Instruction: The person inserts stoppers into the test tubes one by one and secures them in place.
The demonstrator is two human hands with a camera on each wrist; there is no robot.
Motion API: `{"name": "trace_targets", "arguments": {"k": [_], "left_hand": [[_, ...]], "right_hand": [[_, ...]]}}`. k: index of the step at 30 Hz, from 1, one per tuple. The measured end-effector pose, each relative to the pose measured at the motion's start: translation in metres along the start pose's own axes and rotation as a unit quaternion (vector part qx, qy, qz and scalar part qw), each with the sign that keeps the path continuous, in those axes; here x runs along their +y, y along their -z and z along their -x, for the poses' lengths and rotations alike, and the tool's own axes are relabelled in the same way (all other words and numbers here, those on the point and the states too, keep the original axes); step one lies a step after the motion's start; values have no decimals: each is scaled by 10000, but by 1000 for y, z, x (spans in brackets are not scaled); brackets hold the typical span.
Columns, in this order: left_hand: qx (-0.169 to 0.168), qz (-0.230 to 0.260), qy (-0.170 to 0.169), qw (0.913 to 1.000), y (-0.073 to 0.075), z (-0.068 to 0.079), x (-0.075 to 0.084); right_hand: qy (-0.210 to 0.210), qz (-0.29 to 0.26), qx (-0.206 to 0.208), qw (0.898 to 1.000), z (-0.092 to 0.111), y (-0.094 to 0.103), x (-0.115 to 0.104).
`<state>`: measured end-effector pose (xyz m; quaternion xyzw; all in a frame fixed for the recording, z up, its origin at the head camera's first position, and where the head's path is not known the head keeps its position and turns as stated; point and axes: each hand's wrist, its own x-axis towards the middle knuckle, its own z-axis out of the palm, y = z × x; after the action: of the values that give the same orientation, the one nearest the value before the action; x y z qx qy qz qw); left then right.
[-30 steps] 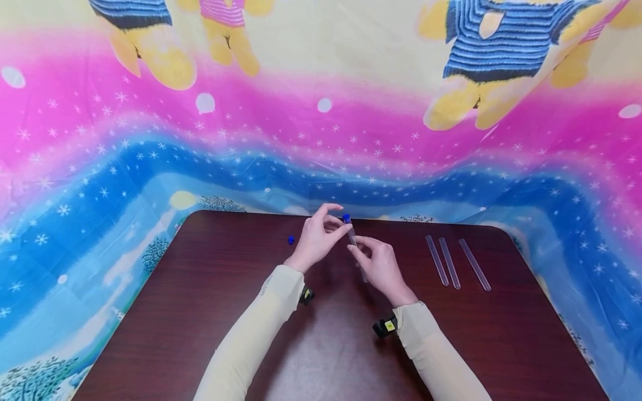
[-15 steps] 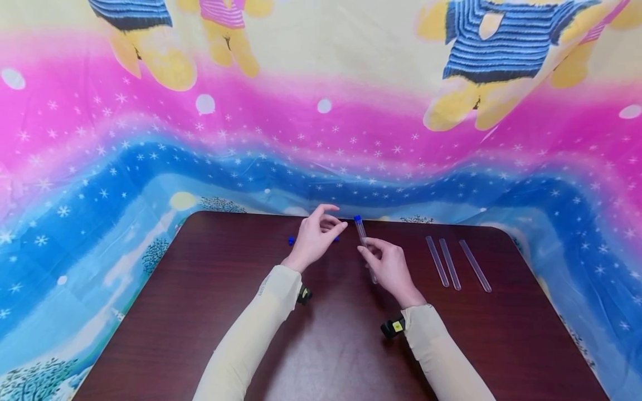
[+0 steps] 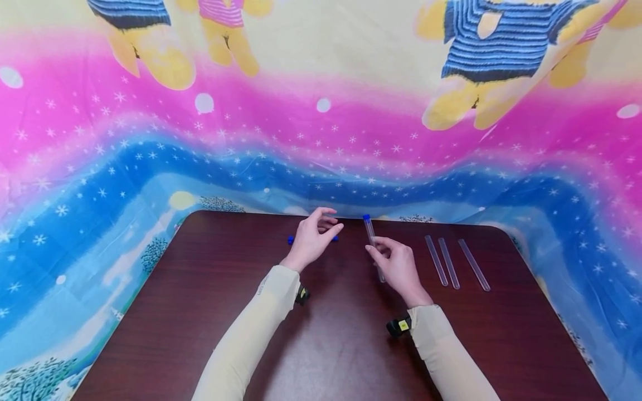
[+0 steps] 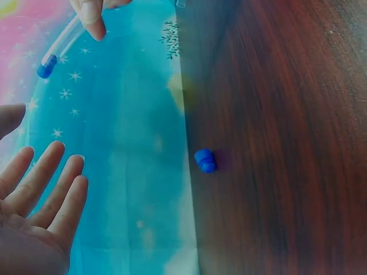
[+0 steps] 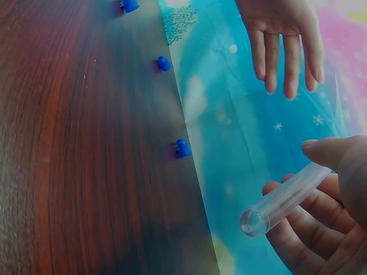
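My right hand [image 3: 398, 270] pinches a clear test tube [image 3: 370, 229] between thumb and fingers, tilted above the table. A blue cap [image 3: 366, 217] sits on the tube's upper end. In the right wrist view the tube's rounded bottom [image 5: 254, 222] points toward the camera. My left hand [image 3: 313, 239] is to the left, apart from the tube, fingers spread and holding nothing. Small blue caps lie on the table near it; the right wrist view shows three, a far cap [image 5: 129, 6], a middle cap [image 5: 163, 63] and a near cap [image 5: 183, 148].
Three uncapped clear test tubes lie on the right of the dark wood table [image 3: 326, 356]: a left tube [image 3: 436, 260], a middle tube [image 3: 448, 263] and a right tube [image 3: 474, 265]. A patterned cloth [image 3: 281, 128] hangs behind the table's far edge.
My left hand has let go of the capped test tube and moved slightly left. My right hand has carried the tube to the right, away from it.
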<state>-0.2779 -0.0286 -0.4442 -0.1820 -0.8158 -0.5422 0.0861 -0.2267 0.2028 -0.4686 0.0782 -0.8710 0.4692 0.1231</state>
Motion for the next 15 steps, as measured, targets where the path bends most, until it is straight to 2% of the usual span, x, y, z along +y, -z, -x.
{"name": "trace_targets", "arguments": {"k": [8, 15], "left_hand": [[-11, -130, 158, 9998, 1, 2, -8], [-117, -305, 238, 9992, 0, 2, -14]], "right_hand": [[-84, 381, 249, 9989, 0, 7, 4], [-146, 371, 401, 9984, 0, 11, 9]]}}
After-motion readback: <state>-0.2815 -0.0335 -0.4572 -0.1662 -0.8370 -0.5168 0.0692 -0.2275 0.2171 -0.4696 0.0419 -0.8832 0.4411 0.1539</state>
